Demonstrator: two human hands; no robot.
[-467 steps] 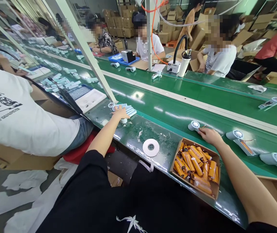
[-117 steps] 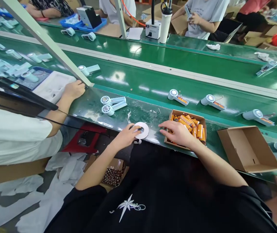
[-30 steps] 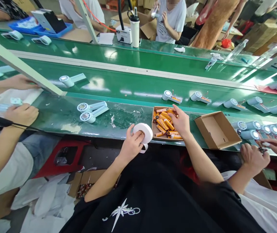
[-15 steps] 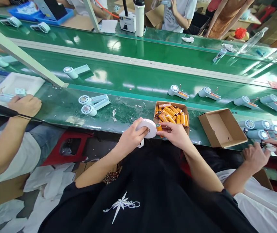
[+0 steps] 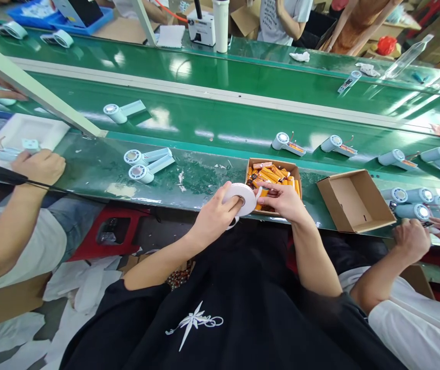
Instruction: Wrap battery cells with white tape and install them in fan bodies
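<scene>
A roll of white double-sided tape point(image 5: 247, 199) is in my left hand point(image 5: 216, 211), whose fingers reach into its core. My right hand point(image 5: 286, 201) is closed in a pinch to the right of the roll, at a short loose strip of white tape point(image 5: 259, 192). Just beneath and beyond my right fingers is a small cardboard box point(image 5: 299, 165) filled with orange-wrapped batteries point(image 5: 269, 173). Whether a battery is also under the right fingers is hard to tell against those in the box.
An open cardboard box point(image 5: 354, 200) stands to the right. Light-blue fan housings point(image 5: 141, 173) lie on the bench at left, others point(image 5: 289, 144) on the green belt point(image 5: 204, 118). Co-workers' hands point(image 5: 40, 165) are busy on both sides. A slanted metal post point(image 5: 50, 97) rises at left.
The battery seen at my right fingertips beside the roll no longer shows there; a white strip does. Both hands have shifted slightly right. A co-worker's hand has reached a housing at far left.
</scene>
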